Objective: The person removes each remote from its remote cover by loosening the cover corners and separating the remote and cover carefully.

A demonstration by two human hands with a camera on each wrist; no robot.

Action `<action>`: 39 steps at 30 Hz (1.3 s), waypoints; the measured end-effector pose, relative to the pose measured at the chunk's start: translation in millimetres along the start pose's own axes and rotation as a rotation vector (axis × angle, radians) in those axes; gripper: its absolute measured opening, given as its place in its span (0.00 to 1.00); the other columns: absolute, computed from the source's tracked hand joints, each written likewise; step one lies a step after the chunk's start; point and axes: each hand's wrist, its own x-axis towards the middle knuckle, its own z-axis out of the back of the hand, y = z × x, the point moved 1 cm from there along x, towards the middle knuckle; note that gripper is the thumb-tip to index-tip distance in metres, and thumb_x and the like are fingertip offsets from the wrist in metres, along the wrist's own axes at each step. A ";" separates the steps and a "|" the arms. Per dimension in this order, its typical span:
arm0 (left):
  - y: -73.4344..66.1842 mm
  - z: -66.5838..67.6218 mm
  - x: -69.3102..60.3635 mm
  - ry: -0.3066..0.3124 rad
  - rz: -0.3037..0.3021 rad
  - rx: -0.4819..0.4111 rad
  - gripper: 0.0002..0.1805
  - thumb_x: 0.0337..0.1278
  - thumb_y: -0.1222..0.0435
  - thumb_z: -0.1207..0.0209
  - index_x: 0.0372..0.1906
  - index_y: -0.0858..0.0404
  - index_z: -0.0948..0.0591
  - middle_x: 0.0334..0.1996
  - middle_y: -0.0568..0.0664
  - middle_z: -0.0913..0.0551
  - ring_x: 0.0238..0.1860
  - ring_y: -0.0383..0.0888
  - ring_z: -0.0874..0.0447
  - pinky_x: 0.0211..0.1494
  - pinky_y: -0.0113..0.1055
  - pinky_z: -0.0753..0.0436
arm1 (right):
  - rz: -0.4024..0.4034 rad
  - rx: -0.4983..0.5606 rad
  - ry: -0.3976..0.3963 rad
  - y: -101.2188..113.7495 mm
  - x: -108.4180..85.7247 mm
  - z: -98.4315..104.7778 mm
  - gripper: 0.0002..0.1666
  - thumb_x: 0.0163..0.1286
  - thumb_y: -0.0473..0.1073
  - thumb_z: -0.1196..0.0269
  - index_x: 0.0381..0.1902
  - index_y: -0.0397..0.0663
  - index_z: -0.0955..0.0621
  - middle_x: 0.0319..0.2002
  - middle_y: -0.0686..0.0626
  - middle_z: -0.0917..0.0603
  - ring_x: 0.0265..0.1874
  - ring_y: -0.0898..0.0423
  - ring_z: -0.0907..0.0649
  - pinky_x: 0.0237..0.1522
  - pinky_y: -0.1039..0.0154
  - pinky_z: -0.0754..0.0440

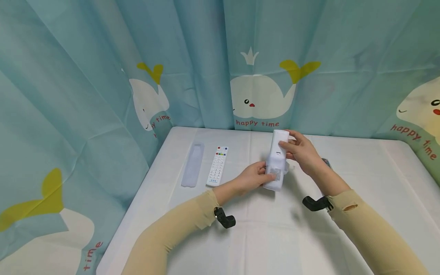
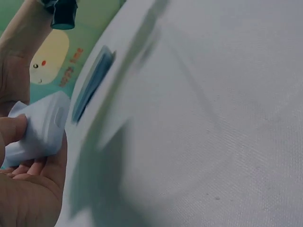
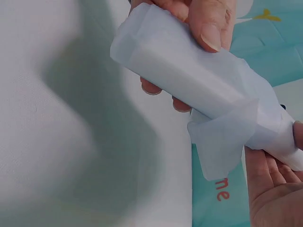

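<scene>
A white remote control [image 1: 279, 147] is held between both hands above the table, its back facing up. A translucent soft cover [image 3: 222, 146] wraps part of it, bunched around its middle with a loose flap sticking out to the side. My left hand [image 1: 252, 176] grips the near end, thumb on top and fingers underneath. My right hand [image 1: 303, 152] pinches the far part, with the thumb on the upper face and the fingers on its right side and below. In the right wrist view the cover lies over the end in my right hand.
Left of my hands, another white remote [image 1: 217, 166] lies buttons up. Beside it a flat translucent cover [image 1: 193, 164] rests on the white table [image 1: 220, 244]. A dark remote-like object [image 1: 326, 162] is partly hidden behind my right forearm. A whale-patterned curtain [image 1: 199, 95] borders the table.
</scene>
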 end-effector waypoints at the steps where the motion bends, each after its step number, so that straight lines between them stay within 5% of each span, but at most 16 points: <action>1: 0.3 -0.3 -0.1 0.008 -0.005 0.002 0.30 0.70 0.67 0.37 0.73 0.65 0.31 0.60 0.54 0.18 0.54 0.43 0.18 0.53 0.38 0.17 | -0.001 -0.010 -0.007 -0.2 0.3 0.4 0.42 0.79 0.46 0.40 0.81 0.43 0.45 0.64 0.37 0.27 0.44 0.63 0.18 0.44 0.69 0.18; 20: 2.2 4.0 0.9 0.180 -0.019 -0.015 0.46 0.62 0.80 0.37 0.81 0.65 0.47 0.72 0.58 0.31 0.66 0.48 0.24 0.63 0.35 0.22 | -0.013 0.050 0.001 -3.7 6.5 11.8 0.44 0.79 0.44 0.40 0.81 0.39 0.48 0.56 0.46 0.26 0.41 0.64 0.17 0.44 0.70 0.17; 31: 4.0 3.1 -2.6 0.196 -0.009 -0.063 0.49 0.62 0.82 0.39 0.82 0.63 0.50 0.75 0.57 0.34 0.69 0.49 0.27 0.64 0.37 0.23 | -0.006 0.059 -0.014 -1.9 7.1 14.3 0.44 0.78 0.46 0.40 0.81 0.40 0.48 0.55 0.47 0.26 0.43 0.63 0.18 0.44 0.69 0.17; 35: 4.4 2.7 -3.0 0.189 0.007 -0.092 0.46 0.63 0.81 0.39 0.82 0.62 0.48 0.73 0.56 0.31 0.67 0.48 0.26 0.63 0.38 0.22 | -0.002 0.070 -0.018 -1.4 7.0 14.2 0.45 0.78 0.45 0.39 0.81 0.40 0.48 0.54 0.48 0.25 0.42 0.63 0.17 0.44 0.70 0.17; 39: 7.2 3.0 -0.8 0.159 0.095 -0.189 0.32 0.70 0.73 0.40 0.75 0.67 0.35 0.63 0.55 0.21 0.60 0.47 0.20 0.60 0.40 0.19 | 0.014 0.113 -0.014 -0.6 6.4 13.0 0.45 0.77 0.44 0.38 0.81 0.38 0.49 0.52 0.49 0.24 0.40 0.63 0.16 0.43 0.70 0.16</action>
